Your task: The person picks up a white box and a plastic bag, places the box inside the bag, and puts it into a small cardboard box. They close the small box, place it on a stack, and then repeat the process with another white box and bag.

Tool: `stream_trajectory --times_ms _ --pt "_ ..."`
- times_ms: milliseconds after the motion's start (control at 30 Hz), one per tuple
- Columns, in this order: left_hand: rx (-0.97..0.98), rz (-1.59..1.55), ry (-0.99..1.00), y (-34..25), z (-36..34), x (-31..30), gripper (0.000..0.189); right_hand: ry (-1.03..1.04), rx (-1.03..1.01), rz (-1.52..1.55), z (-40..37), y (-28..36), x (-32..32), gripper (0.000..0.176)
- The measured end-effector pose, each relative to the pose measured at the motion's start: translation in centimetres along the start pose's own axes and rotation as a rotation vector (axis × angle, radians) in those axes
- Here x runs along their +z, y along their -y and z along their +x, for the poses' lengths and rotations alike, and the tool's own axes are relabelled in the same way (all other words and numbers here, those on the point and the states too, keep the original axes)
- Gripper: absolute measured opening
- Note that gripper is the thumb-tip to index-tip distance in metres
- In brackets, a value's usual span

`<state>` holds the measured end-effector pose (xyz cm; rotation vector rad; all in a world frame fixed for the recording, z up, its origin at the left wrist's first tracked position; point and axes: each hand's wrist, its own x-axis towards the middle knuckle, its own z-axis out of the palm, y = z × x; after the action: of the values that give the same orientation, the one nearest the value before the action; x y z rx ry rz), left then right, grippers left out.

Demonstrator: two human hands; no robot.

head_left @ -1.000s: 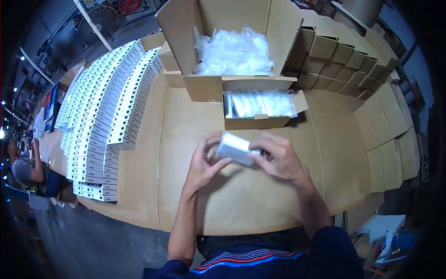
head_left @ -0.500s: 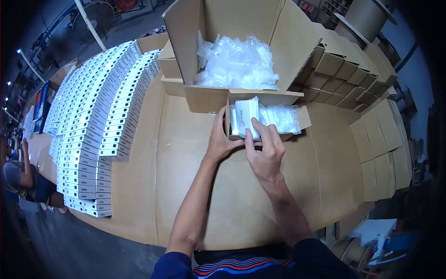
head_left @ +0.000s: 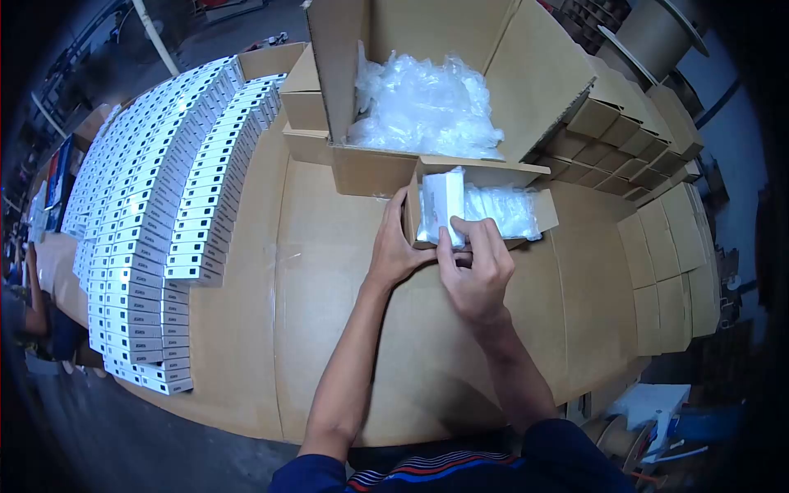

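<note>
A small open cardboard box [head_left: 532, 232] lies on the table, filled with plastic-wrapped white packs [head_left: 501, 209]. One wrapped white pack [head_left: 441, 204] stands on end at the box's left end. My right hand [head_left: 477, 267] pinches that pack from the front, fingers on its lower edge. My left hand [head_left: 396, 245] grips the box's left front corner, thumb against the pack's side.
A large open carton [head_left: 353, 82] holding clear plastic bags [head_left: 423, 103] stands just behind. Rows of white retail boxes [head_left: 164, 214] cover the table's left. Folded brown cartons [head_left: 666, 214] are stacked at the right. A person's arm [head_left: 33, 287] shows at far left.
Both hands carried the white pack from mid-table forward to the small box. It now stands upright in the box's left end, pushed a little deeper than half a second ago.
</note>
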<state>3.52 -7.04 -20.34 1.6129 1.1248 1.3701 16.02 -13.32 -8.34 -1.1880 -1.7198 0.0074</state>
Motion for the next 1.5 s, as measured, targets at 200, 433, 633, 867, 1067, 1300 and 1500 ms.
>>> stream_trajectory --times_ms 200,433,633,867,1067,1300,1500 --pt "-0.014 0.047 -0.001 -0.3 -0.1 -0.2 0.126 -0.014 0.063 0.064 -0.2 -0.4 0.2 0.025" --pt "0.013 0.079 -0.019 -0.5 -0.3 -0.5 0.128 0.010 0.089 0.040 -0.3 -0.5 -0.7 0.033" --pt "0.002 0.051 -0.024 -0.9 -0.2 -0.6 0.117 0.136 -0.009 -0.105 -0.6 -0.1 0.9 0.035" --pt "0.006 0.043 -0.071 -0.1 -0.1 0.0 0.097 0.392 0.255 -0.293 1.3 -0.3 2.8 0.030" --pt "0.010 -0.056 -0.010 0.6 0.1 -0.2 0.110 0.417 -0.011 -0.406 -2.1 -1.6 2.2 0.057" --pt "-0.022 -0.122 -0.004 0.1 0.0 -0.3 0.113 0.539 -0.017 -0.364 -2.8 -3.2 2.5 0.072" --pt "0.042 -0.142 0.002 -1.0 0.2 0.0 0.118 0.015 0.079 -0.130 -6.5 -7.5 -5.4 0.067"
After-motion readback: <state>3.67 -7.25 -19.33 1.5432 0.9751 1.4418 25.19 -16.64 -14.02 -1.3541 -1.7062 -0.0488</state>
